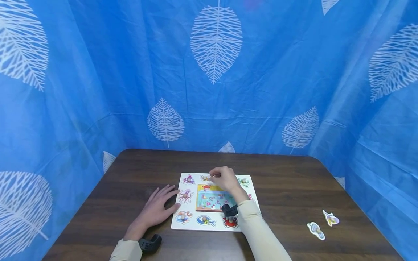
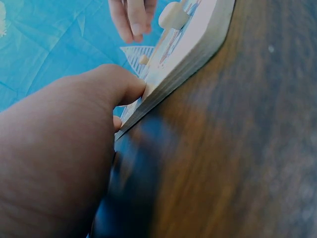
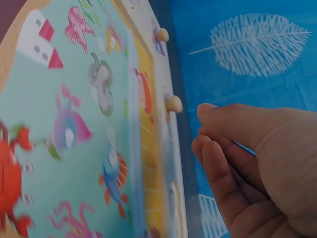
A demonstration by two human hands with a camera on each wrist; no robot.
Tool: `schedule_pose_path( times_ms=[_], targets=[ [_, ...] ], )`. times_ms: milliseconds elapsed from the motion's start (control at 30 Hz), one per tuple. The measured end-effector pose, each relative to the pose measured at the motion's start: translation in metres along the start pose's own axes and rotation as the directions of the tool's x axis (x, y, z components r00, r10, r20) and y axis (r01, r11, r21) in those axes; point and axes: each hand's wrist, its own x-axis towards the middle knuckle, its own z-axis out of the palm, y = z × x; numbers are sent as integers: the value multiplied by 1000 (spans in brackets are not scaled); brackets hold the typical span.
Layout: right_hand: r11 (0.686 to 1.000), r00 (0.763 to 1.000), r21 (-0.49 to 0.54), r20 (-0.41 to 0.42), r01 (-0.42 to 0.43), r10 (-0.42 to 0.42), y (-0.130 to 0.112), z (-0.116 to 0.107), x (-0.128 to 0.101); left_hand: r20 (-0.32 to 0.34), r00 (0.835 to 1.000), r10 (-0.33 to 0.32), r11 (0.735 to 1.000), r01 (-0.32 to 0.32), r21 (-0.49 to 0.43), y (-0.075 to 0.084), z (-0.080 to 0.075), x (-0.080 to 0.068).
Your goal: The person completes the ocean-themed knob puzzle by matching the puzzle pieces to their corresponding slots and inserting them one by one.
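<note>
A white knobbed puzzle board (image 1: 192,227) with sea-animal pieces round a central aquarium picture (image 1: 212,201) lies on the table. My left hand (image 1: 156,208) rests at its left edge, fingers extended, the thumb (image 2: 131,88) touching the board's rim. Over the board's far edge hovers my right hand (image 1: 225,179), beside the top middle piece (image 1: 205,178). Its fingers are loosely bent in the right wrist view, with nothing between thumb and fingertips; a round wooden knob (image 3: 174,104) stands just apart from them. An octopus piece (image 1: 185,196) and a striped fish piece (image 1: 205,220) sit in the board.
Two loose puzzle pieces, one greyish (image 1: 316,231) and one white and purple (image 1: 331,218), lie on the dark wooden table (image 1: 287,188) at the right. A blue curtain (image 1: 261,90) with white leaf prints surrounds the table's back and sides.
</note>
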Motion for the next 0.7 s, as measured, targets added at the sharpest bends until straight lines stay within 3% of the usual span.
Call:
schedule_pose_path(
  times_ms=[400,700],
  targets=[
    [997,989,71,-143,-29,39,4,-25,-22,4,1000,13,1000,-13,3,0,-1,0],
    [996,980,72,-188,-58,71,15,-43,-37,1,1000,6,1000,-6,11,-1,0,1]
  ],
)
